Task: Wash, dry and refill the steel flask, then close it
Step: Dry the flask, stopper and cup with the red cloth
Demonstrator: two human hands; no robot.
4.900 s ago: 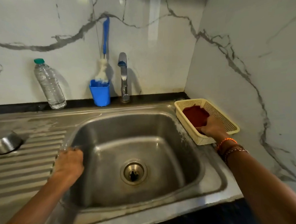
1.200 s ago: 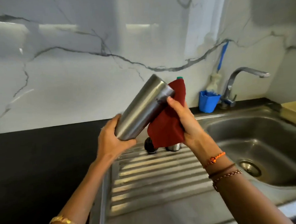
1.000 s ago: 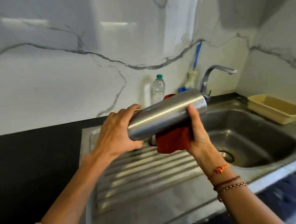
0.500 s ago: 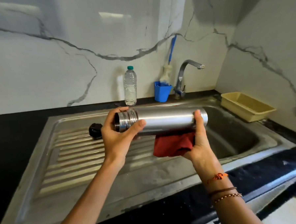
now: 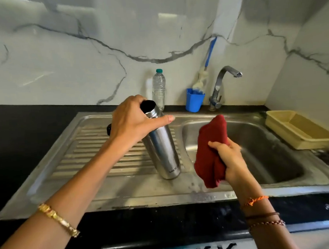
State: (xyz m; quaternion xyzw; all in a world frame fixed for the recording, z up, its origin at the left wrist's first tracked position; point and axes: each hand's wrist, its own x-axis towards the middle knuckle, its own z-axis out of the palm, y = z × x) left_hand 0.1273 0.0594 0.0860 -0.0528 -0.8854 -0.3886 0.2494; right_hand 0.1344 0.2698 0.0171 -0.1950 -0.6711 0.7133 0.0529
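Note:
The steel flask (image 5: 164, 151) stands nearly upright, mouth open and tilted slightly left, its base on the steel draining board (image 5: 96, 152). My left hand (image 5: 133, 120) grips the flask around its neck. My right hand (image 5: 228, 159) holds a bunched dark red cloth (image 5: 211, 150) to the right of the flask, over the sink's edge, apart from the flask. A black cap (image 5: 109, 128) lies on the draining board behind my left hand, mostly hidden. A clear plastic water bottle (image 5: 159, 88) with a green cap stands by the back wall.
The sink basin (image 5: 256, 148) lies to the right, with a tap (image 5: 220, 87) behind it. A blue cup (image 5: 194, 100) holds a blue-handled brush. A yellow basket (image 5: 301, 130) sits at the far right. Black counter (image 5: 26, 131) lies to the left.
The flask has turned from lying level between both hands to standing on the draining board. My right hand has come off it with the cloth and moved right.

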